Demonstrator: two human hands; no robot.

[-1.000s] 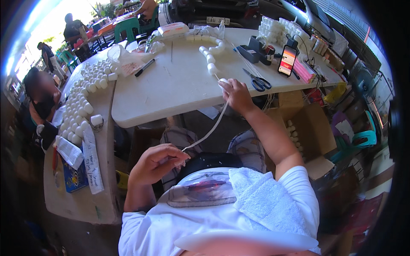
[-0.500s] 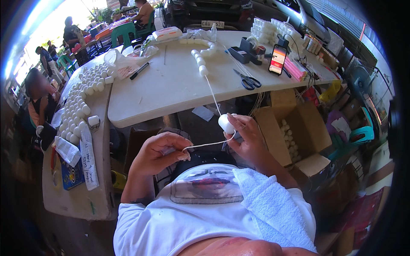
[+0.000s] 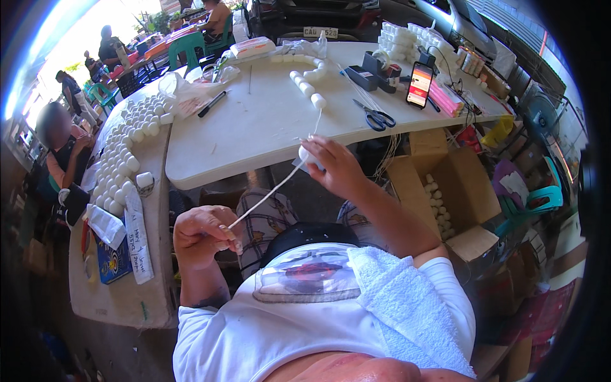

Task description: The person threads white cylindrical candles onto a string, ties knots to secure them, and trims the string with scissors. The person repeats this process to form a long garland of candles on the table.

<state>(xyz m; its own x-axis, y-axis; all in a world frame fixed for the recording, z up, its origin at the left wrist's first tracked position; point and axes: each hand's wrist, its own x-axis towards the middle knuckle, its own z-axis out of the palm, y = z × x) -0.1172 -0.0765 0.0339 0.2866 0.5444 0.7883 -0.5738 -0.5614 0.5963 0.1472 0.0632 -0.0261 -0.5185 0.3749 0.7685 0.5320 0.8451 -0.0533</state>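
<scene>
A white string (image 3: 270,191) runs taut from the left hand (image 3: 202,234), low over the lap, up to the right hand (image 3: 334,167) at the near edge of the tabletop (image 3: 267,124). The left fingers (image 3: 226,237) are closed, pinching the string's lower end. The right fingers are curled around a small white ball (image 3: 304,155) threaded on the string, just below the tabletop's edge. From that hand the string rises onto the tabletop to a curved chain of white balls (image 3: 304,79).

Right of the chain lie black-handled scissors (image 3: 375,116), and beyond them a tape dispenser (image 3: 372,70) and a phone (image 3: 419,84) propped upright with its screen lit. A pack of pink sticks (image 3: 445,99) lies near the phone. A black pen (image 3: 212,104) rests to the left, beside a crumpled clear bag (image 3: 184,86).

A second tabletop (image 3: 137,280) on the left carries rows of white balls (image 3: 124,146) and a blue box (image 3: 113,261). An open cardboard box (image 3: 449,191) with more balls inside stands under the tabletop on the right. A towel (image 3: 401,305) lies over the person's right shoulder. Another person (image 3: 60,153) sits at far left.
</scene>
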